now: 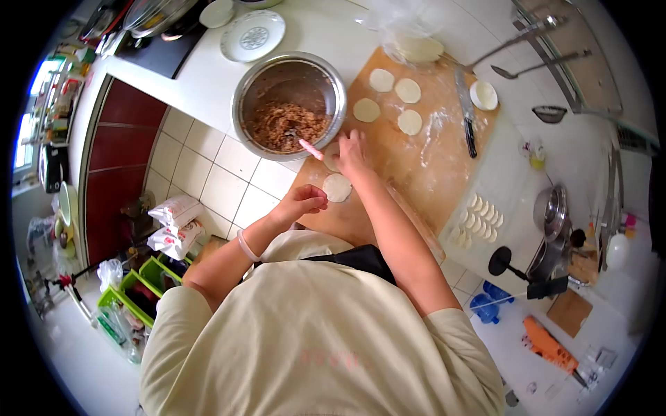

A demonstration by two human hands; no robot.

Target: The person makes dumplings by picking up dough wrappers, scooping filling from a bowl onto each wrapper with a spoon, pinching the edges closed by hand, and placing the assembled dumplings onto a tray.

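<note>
My left hand point(304, 202) has its fingers closed at the edge of a round dough wrapper point(337, 188), near the board's left corner. My right hand point(354, 154) reaches over the wooden board point(433, 166), its fingers bent down at another wrapper point(331, 158) that is partly hidden. Beside it, the pink-white handle point(311, 149) of a utensil leans out of a steel bowl point(244, 111) with brown minced filling point(288, 125). More wrappers lie farther up the board, among them one point(408, 91) near a second point(366, 110).
A knife point(470, 135) lies at the board's right side beside a small white bowl point(483, 96). Several shaped dumplings point(479, 220) rest to the right. A patterned plate point(252, 35) stands behind the steel bowl. A plastic bag point(416, 45) touches the board's far end.
</note>
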